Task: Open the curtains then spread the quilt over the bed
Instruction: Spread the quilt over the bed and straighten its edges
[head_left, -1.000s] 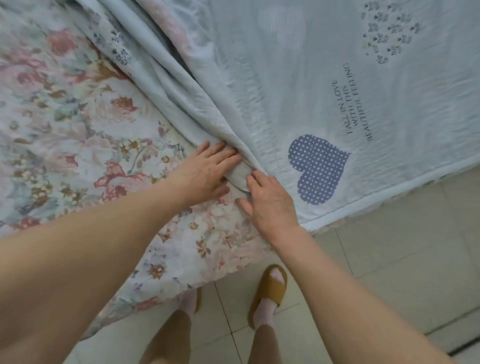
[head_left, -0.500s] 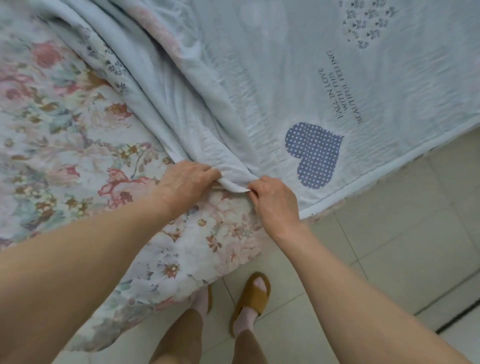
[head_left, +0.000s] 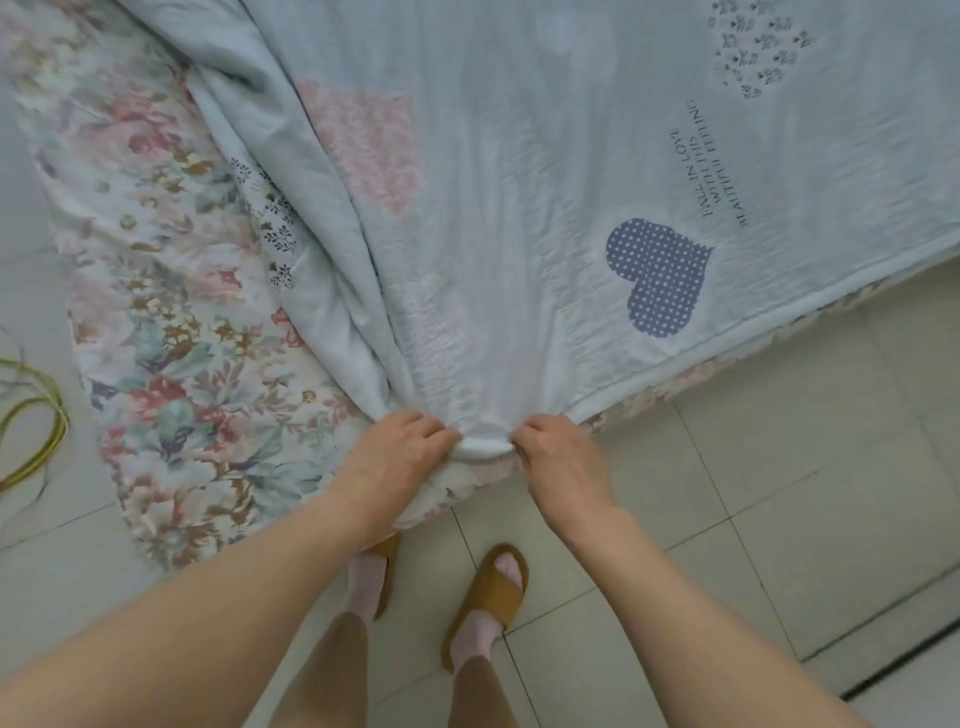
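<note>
I log both hands at the bed's (head_left: 171, 364) near corner. Left hand (head_left: 397, 449) and right hand (head_left: 558, 457) each have fingers curled round the quilt's (head_left: 519, 208) bunched edge. Against half a second ago, the hands sit farther apart and the gathered edge has come nearer the corner. The quilt fans out from the grip; the floral sheet at left is uncovered. Yellow cord (head_left: 36, 415) lies on the floor (head_left: 779, 519).

Home bedroom: bed (head_left: 171, 332), quilt (head_left: 519, 208), tiled floor (head_left: 779, 519).
</note>
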